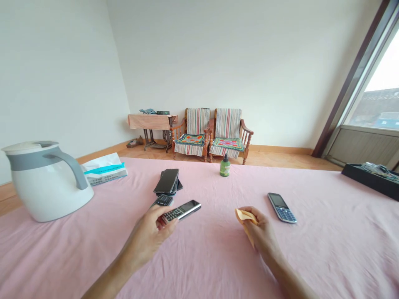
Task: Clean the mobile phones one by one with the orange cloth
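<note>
My left hand [152, 230] is closed round the lower end of a keypad mobile phone [183, 210], its screen and keys facing up. Just behind it, another keypad phone [163, 201] lies on the pink cloth, partly hidden by my fingers. Farther back is a stack of smartphones [167, 181]. In my right hand [260, 230] a folded yellow cloth [246, 216] is gripped, clear of the held phone. To the right of that hand, a blue-keyed mobile phone [282, 207] lies face up.
A white and grey jug [46, 182] stands at the left, with a tissue pack [106, 169] behind it. Near the far table edge is a green bottle [225, 166]. A black tray [370, 178] holding clear items sits at the right. Two wooden chairs [229, 124] stand beyond the table.
</note>
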Demonstrator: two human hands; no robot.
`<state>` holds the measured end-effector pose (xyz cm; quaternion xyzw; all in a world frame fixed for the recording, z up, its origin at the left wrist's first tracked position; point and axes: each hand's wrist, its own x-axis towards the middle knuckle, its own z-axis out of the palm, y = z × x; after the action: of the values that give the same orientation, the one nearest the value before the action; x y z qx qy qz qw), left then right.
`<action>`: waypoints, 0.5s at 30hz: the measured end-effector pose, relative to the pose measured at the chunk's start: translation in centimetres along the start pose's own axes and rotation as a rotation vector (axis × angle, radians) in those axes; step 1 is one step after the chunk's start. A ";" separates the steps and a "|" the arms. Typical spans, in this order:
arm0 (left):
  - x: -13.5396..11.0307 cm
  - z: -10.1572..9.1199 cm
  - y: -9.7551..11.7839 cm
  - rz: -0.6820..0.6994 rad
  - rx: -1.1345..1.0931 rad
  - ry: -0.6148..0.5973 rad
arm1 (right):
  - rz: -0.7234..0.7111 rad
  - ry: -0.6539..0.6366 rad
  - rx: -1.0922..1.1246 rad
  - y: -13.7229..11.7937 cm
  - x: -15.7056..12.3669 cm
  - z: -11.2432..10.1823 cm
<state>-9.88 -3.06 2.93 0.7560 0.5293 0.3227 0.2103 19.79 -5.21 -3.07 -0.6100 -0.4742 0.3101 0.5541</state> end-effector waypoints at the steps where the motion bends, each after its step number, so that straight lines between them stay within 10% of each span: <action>1: 0.3 1.1 0.7 0.030 -0.033 -0.055 | 0.046 -0.001 0.052 -0.4 -0.1 -0.1; 8: 1.2 8.5 4.3 0.126 -0.113 -0.163 | -0.065 0.057 0.045 -0.5 0.4 -0.8; 15: 0.3 9.9 4.0 0.078 -0.202 -0.133 | -0.306 -0.009 -0.217 1.4 0.4 1.1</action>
<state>-0.06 -3.93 -1.29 0.7707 0.4493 0.3312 0.3073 19.22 -4.30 -4.58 -0.5857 -0.5944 0.1718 0.5235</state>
